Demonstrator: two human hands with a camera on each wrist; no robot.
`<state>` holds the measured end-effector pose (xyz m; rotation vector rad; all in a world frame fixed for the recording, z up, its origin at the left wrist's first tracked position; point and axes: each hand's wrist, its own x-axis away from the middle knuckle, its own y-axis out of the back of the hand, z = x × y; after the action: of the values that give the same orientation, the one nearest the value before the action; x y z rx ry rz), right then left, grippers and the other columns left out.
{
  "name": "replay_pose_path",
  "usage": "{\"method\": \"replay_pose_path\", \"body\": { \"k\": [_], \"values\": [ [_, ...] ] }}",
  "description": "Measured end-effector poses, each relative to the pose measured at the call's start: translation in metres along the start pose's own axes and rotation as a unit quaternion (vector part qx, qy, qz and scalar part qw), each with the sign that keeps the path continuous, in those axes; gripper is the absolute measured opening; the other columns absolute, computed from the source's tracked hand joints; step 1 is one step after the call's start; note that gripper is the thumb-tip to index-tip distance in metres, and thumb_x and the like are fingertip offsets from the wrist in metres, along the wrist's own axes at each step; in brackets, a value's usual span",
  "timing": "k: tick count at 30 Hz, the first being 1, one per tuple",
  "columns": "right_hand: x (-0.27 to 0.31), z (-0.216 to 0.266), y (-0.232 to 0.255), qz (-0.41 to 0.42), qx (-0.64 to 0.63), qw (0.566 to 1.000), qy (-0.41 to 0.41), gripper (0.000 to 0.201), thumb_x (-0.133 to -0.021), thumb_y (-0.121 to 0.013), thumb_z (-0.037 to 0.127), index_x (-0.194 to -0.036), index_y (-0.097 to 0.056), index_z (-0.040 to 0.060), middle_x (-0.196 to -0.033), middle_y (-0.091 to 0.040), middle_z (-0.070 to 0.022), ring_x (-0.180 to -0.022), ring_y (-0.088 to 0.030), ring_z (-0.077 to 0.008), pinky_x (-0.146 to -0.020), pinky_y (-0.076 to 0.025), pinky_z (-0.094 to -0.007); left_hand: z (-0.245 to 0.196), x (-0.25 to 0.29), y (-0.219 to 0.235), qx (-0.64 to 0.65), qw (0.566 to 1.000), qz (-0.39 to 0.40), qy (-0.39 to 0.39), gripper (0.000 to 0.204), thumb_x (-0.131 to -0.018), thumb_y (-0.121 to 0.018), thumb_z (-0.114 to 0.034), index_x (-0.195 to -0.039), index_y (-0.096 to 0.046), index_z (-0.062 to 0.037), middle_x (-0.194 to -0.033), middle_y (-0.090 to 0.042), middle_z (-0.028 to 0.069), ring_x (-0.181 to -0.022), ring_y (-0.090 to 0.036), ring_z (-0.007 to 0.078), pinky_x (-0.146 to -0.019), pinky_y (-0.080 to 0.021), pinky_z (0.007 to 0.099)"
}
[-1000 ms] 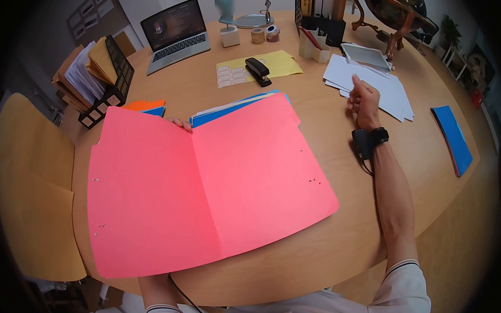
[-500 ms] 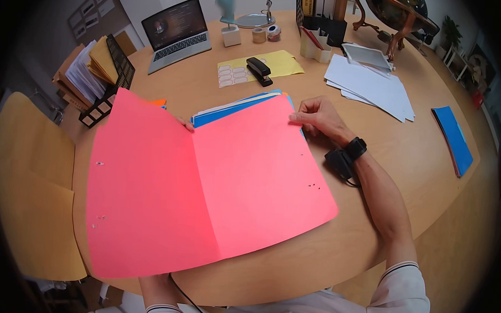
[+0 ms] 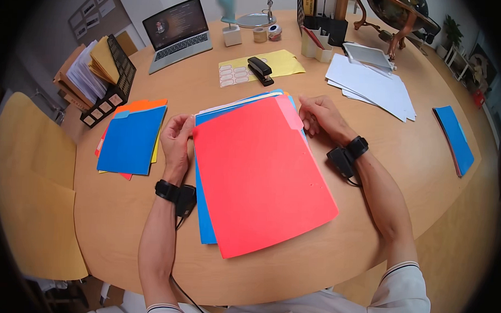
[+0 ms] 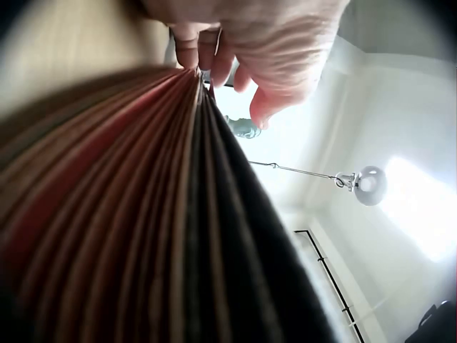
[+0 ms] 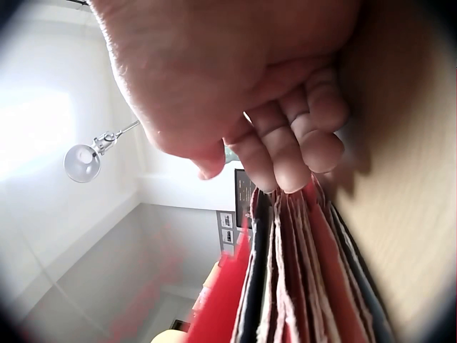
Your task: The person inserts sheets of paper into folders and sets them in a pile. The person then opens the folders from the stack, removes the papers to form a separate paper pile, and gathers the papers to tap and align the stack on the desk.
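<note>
A red file folder [image 3: 261, 173], closed, lies on top of a stack of folders on the desk. A blue folder [image 3: 203, 210] shows beneath its left side. My left hand [image 3: 176, 140] is at the upper left edge; in the left wrist view its fingertips [image 4: 187, 58] touch the layered folder edges [image 4: 136, 236], thumb apart. By the folder's tab [image 3: 289, 112] is my right hand [image 3: 322, 116], fingers loosely bent. Those fingertips [image 5: 291, 179] meet the stack's edges [image 5: 285, 271] in the right wrist view, with the thumb free.
Left of the stack lies a second folder pile [image 3: 131, 141], blue on top. Behind are a stapler [image 3: 260, 71] on yellow paper [image 3: 287, 63], a laptop [image 3: 180, 38] and a file rack [image 3: 112, 80]. White sheets [image 3: 369, 86] and a blue item [image 3: 453, 140] lie to the right.
The red folder was spread open; its left leaf has swung over to the right, closing it. My left hand came out from behind that leaf. My right hand moved from near the sheets to the folder's edge.
</note>
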<state>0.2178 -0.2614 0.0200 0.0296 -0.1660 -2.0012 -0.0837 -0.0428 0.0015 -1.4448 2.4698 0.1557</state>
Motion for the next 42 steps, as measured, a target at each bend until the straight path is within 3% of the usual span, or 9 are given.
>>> {"method": "replay_pose_path", "body": {
  "k": [6,8,15,30,33,37,39,41,42],
  "values": [
    [-0.002,-0.001,0.002,0.018,-0.015,1.000,-0.007,0.049,-0.098,-0.065,0.047,-0.071,-0.066,0.0051,-0.057,-0.060,-0.0023,-0.046,-0.054,-0.0074,-0.042,-0.039,-0.0211,0.004,-0.002,-0.003,-0.059,0.998,-0.028,0.000,0.019,-0.101,-0.066,-0.021,-0.096,-0.065,-0.0027,-0.080,-0.061,-0.0035,-0.065,-0.049,0.0007,-0.057,-0.039,0.0158],
    [-0.003,0.000,0.003,0.042,0.061,0.997,0.025,0.044,-0.094,-0.072,0.043,-0.070,-0.065,0.0058,-0.056,-0.059,-0.0015,-0.045,-0.053,-0.0066,-0.042,-0.039,-0.0209,0.010,-0.005,0.001,-0.048,0.999,-0.022,-0.002,0.019,-0.102,-0.065,-0.022,-0.096,-0.064,-0.0033,-0.077,-0.061,-0.0035,-0.064,-0.050,0.0007,-0.056,-0.039,0.0161],
    [-0.002,0.000,0.002,0.006,0.031,0.999,0.030,0.042,-0.090,-0.077,0.040,-0.068,-0.063,0.0075,-0.053,-0.055,0.0006,-0.044,-0.051,-0.0057,-0.042,-0.036,-0.0205,0.004,-0.001,0.000,0.006,1.000,-0.016,0.026,0.024,-0.105,-0.059,-0.026,-0.093,-0.061,-0.0053,-0.073,-0.066,0.0010,-0.058,-0.054,0.0031,-0.051,-0.039,0.0177],
    [0.005,0.012,0.013,0.083,0.070,0.994,-0.006,0.044,-0.082,-0.084,0.033,-0.057,-0.059,0.0066,-0.048,-0.047,0.0032,-0.039,-0.039,-0.0070,-0.039,-0.026,-0.0249,-0.005,0.001,-0.002,-0.053,0.997,0.062,0.007,0.030,-0.106,-0.058,-0.025,-0.093,-0.068,-0.0003,-0.073,-0.071,0.0057,-0.061,-0.051,0.0036,-0.056,-0.039,0.0201],
    [0.002,0.010,0.019,0.137,0.103,0.985,-0.030,0.036,-0.085,-0.082,0.027,-0.064,-0.064,0.0038,-0.051,-0.053,0.0013,-0.039,-0.042,-0.0065,-0.038,-0.026,-0.0237,-0.006,0.004,-0.005,-0.050,0.997,0.058,0.017,0.030,-0.106,-0.057,-0.024,-0.094,-0.068,0.0013,-0.073,-0.071,0.0061,-0.062,-0.055,0.0044,-0.057,-0.041,0.0200],
    [0.003,0.014,0.013,0.045,0.022,0.999,0.013,0.028,-0.080,-0.085,0.026,-0.084,-0.071,0.0012,-0.051,-0.050,0.0012,-0.041,-0.042,-0.0067,-0.040,-0.026,-0.0263,-0.006,0.004,-0.005,-0.064,0.996,0.058,0.014,0.031,-0.106,-0.056,-0.024,-0.094,-0.068,0.0022,-0.073,-0.071,0.0061,-0.062,-0.058,0.0053,-0.058,-0.042,0.0200],
    [0.005,0.021,0.008,0.035,0.011,0.999,0.022,0.034,-0.078,-0.086,0.026,-0.095,-0.073,-0.0006,-0.053,-0.051,0.0005,-0.041,-0.043,-0.0069,-0.040,-0.027,-0.0264,-0.005,0.004,-0.006,-0.055,0.997,0.059,0.010,0.031,-0.106,-0.057,-0.024,-0.093,-0.067,0.0022,-0.072,-0.070,0.0060,-0.062,-0.058,0.0055,-0.058,-0.042,0.0202],
    [0.008,0.026,0.002,0.076,0.129,0.989,0.018,0.056,-0.074,-0.088,0.029,-0.115,-0.069,-0.0032,-0.056,-0.054,-0.0003,-0.042,-0.044,-0.0070,-0.040,-0.028,-0.0264,-0.003,0.003,-0.006,-0.050,0.997,0.058,0.015,0.031,-0.106,-0.058,-0.026,-0.093,-0.068,0.0005,-0.071,-0.070,0.0043,-0.061,-0.052,0.0037,-0.058,-0.039,0.0195],
    [0.009,0.032,0.000,0.071,0.173,0.982,-0.008,0.069,-0.068,-0.091,0.036,-0.119,-0.067,-0.0047,-0.064,-0.061,-0.0061,-0.050,-0.055,-0.0127,-0.047,-0.040,-0.0291,-0.002,0.003,-0.006,-0.044,0.997,0.057,0.019,0.031,-0.105,-0.059,-0.028,-0.092,-0.069,-0.0011,-0.070,-0.070,0.0026,-0.060,-0.046,0.0020,-0.058,-0.035,0.0189]
  ]
}}
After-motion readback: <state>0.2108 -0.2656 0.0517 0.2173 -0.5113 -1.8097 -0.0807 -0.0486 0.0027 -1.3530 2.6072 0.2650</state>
